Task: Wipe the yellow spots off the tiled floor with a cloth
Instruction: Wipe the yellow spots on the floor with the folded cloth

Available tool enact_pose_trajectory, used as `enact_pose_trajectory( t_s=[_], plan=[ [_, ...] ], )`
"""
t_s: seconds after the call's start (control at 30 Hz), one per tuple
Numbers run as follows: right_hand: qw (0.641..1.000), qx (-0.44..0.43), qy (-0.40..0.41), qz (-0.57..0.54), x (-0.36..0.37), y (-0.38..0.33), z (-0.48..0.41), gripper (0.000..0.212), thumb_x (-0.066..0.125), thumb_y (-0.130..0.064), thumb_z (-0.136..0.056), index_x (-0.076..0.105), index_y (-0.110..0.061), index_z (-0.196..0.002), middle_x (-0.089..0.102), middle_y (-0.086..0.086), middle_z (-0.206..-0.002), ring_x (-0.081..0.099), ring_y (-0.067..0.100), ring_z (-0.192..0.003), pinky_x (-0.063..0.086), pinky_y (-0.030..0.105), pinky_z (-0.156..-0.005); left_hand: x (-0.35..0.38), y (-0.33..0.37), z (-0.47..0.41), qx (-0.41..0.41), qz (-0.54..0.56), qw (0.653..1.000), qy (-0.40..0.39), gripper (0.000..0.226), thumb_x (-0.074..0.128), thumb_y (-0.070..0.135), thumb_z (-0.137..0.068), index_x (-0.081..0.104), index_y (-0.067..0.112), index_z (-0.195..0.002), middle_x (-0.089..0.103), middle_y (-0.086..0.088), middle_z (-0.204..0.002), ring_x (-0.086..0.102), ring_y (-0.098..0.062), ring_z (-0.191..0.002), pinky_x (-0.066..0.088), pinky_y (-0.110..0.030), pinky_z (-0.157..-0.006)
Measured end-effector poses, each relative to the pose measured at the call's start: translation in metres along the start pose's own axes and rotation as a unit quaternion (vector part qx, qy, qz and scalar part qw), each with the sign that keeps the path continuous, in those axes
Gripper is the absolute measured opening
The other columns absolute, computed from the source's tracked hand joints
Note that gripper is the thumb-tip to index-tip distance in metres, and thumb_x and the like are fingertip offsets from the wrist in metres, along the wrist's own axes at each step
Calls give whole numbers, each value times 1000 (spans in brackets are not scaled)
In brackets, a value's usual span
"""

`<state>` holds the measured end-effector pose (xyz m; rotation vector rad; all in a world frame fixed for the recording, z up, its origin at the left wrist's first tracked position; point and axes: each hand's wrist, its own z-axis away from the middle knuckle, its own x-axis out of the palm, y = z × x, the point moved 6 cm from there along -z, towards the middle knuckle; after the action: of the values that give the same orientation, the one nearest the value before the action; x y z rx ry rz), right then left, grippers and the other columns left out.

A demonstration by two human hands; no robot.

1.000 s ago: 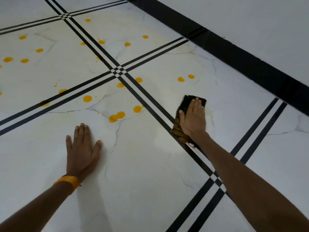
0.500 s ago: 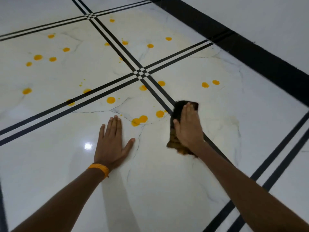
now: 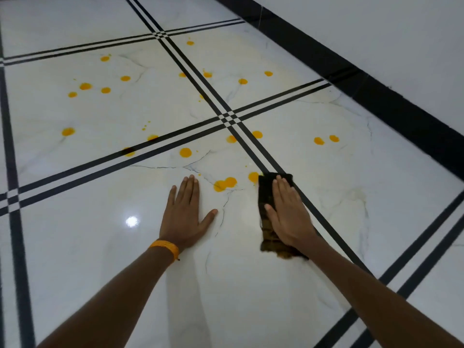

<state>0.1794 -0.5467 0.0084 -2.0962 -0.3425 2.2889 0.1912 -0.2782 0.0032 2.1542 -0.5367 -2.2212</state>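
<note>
Nearest, the left hand [image 3: 184, 217] lies flat and spread on the floor [image 3: 100, 259], holding nothing; the right hand [image 3: 288, 217] presses the cloth [image 3: 266, 197] flat. Just beyond, a spot [image 3: 253, 177] touches the cloth's edge; wiping seems underway, so a leftward push looks next, with many spots farther off.

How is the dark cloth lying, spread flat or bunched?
Mostly flat: the dark cloth lies pressed under the right hand, rumpled only near the wrist.
</note>
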Motion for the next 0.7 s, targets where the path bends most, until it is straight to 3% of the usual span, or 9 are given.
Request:
enact_pose_trajectory(
  t_s=[0.13, 0.23, 0.3, 0.4, 0.5, 0.63, 0.7],
  plan=[
    [995, 101, 22, 6, -13, 56, -7, 84, 8, -56, -97, 11, 0, -160, 10, 17, -168, 10, 29, -156, 9, 41, -127, -9, -28, 10, -37, -4, 999, 30, 94, 18, 68, -90, 12, 2, -156, 10, -14, -165, 5, -26, -153, 5, -47, -124],
    [985, 172, 32, 0, -14, 40, -53, 77, 15, -48, -101, 12, 5, -158, 14, 24, -166, 13, 35, -155, 12, 47, -126, -8, -46, 20, -54, -20, 998, 31, 94, 15, 71, -91, 8, 3, -157, 7, -13, -165, 3, -26, -153, 6, -49, -124],
    [989, 138, 45, -5, -11, 1, -74, 79, 11, -48, -100, 14, 5, -158, 15, 24, -166, 14, 35, -155, 11, 47, -127, -6, -47, 20, -49, -26, 998, 32, 94, 14, 72, -92, 5, 4, -157, 4, -12, -166, 1, -25, -154, 5, -48, -124],
    [1000, -20, 4, -6, 3, -45, -57, 79, 4, -52, -100, 9, -2, -160, 6, 15, -169, 5, 26, -157, 6, 42, -128, -5, -45, 20, -45, -29, 998, 24, 93, 13, 71, -93, 2, 5, -157, 2, -12, -166, -1, -24, -153, 4, -48, -124],
    [997, -71, -3, 6, 1, -25, -20, 76, 7, -54, -101, 4, -9, -162, 1, 7, -170, 0, 19, -157, 4, 37, -128, -6, -46, 21, -48, -37, 998, 20, 93, 12, 71, -93, 3, 4, -157, 3, -13, -166, 0, -26, -153, 5, -49, -124],
    [994, 103, 28, 2, -8, 12, -62, 82, 8, -54, -98, 9, -1, -160, 10, 18, -168, 9, 30, -156, 9, 43, -127, -5, -44, 20, -48, -49, 997, 24, 92, 12, 70, -93, 4, 3, -157, 4, -14, -166, 1, -27, -153, 6, -49, -124],
    [992, 118, 44, -3, -8, -22, -88, 78, 13, -50, -100, 11, 2, -159, 13, 22, -167, 12, 33, -155, 12, 47, -127, -5, -44, 20, -48, -52, 997, 26, 92, 11, 70, -93, 3, 4, -157, 3, -13, -166, 0, -26, -153, 5, -49, -124]
  ],
)
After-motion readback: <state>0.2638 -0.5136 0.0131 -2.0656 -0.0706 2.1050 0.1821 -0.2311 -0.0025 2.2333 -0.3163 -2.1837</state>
